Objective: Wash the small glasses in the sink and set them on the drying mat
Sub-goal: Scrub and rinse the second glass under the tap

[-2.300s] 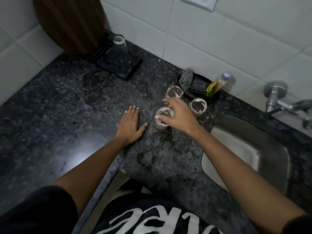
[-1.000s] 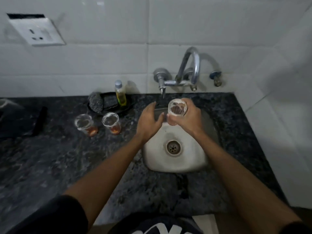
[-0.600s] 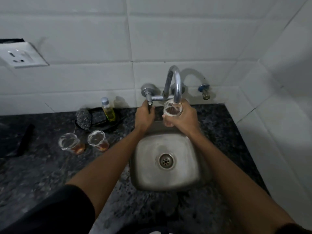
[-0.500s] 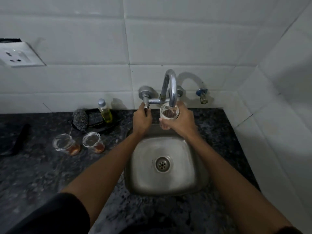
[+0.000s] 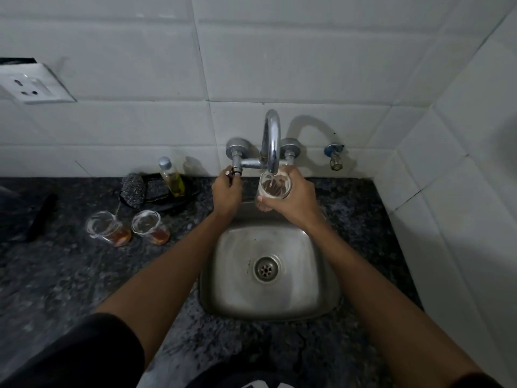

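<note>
My right hand grips a small clear glass upright under the curved tap spout, above the back of the steel sink. Water seems to run into the glass. My left hand holds the left tap handle with its fingers curled round it. Two more small glasses with reddish liquid at the bottom stand on the dark counter left of the sink. The black drying mat lies at the far left edge, only partly in view.
A black dish with a scrubber and a bottle of yellow liquid sits against the wall behind the two glasses. A second small tap juts from the wall on the right. A wall socket is upper left.
My right hand carried the glass from the counter to under the spout. My left hand rose from the sink edge and took hold of the tap handle. Water now seems to run.
</note>
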A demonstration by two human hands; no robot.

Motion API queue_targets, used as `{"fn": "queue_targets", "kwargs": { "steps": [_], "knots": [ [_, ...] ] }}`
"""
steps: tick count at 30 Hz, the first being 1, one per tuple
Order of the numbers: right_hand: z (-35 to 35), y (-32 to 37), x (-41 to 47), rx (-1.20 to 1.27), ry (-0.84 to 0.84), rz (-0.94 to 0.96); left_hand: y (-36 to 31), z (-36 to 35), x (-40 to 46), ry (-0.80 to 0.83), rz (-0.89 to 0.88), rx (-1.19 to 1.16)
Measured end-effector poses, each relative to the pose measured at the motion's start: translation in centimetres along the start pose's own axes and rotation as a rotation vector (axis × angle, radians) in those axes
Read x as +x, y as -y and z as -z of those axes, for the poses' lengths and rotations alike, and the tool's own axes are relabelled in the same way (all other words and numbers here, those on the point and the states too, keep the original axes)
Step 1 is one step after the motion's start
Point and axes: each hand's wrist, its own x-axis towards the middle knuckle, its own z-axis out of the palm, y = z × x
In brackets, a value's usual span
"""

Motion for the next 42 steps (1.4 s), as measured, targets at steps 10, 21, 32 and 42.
{"fn": "queue_targets", "kwargs": {
  "steps": [10,21,32,42],
  "knots": [
    [0.2,0.0,-0.3,0.042,0.032,0.021,0.5,-0.1,0.1,0.029,0.096,-0.070],
    [0.4,-1.5,-2.3,-0.049,0.035,0.263,-2.2,-1.1,-5.2,0.462,0.799,-0.853],
    [-0.6,-0.7,-4.1,0.032,0.147,0.135,-4.4,-0.9,-5.3,0.412,0.663,-0.955],
    [0.2,-0.9,-4.2,-0.272,0.194,0.553,-6.1,0.0,-5.2,0.467,0.667,-0.888]
  ]
}}
